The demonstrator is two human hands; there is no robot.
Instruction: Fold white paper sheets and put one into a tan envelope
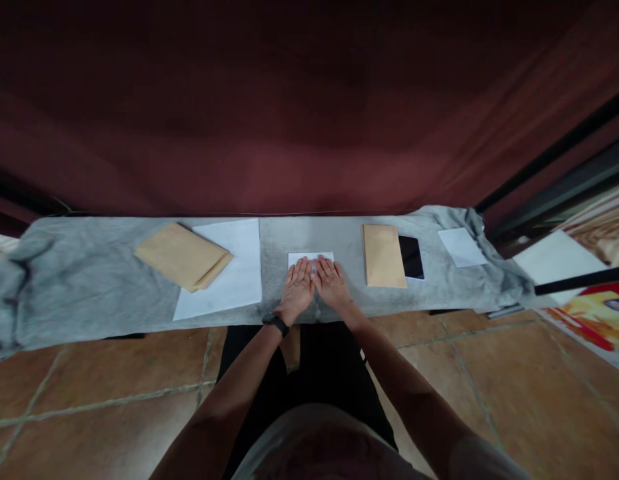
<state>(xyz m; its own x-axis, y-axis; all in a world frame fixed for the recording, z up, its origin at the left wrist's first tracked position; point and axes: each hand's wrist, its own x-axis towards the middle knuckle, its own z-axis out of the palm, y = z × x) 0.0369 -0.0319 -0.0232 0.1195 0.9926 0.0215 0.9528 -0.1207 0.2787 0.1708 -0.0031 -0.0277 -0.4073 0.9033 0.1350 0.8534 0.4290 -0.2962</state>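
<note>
A small white folded paper (309, 256) lies on the grey cloth in front of me, mostly covered by my hands. My left hand (298, 287) rests flat on its left part, fingers stretched out. On its right part lies my right hand (332, 283), also flat, with the thumbs close together. To the left, a stack of brown envelopes (182, 257) sits partly over large white sheets (239, 267). Brown envelopes (384, 257) at the right partly cover a dark-screened phone or tablet (412, 257).
The grey cloth (89, 280) covers a long narrow table. Another white paper (462, 247) lies near its right end. Behind the table hangs a dark red curtain (309, 133). A white panel and a colourful printed box (602, 313) stand at the far right.
</note>
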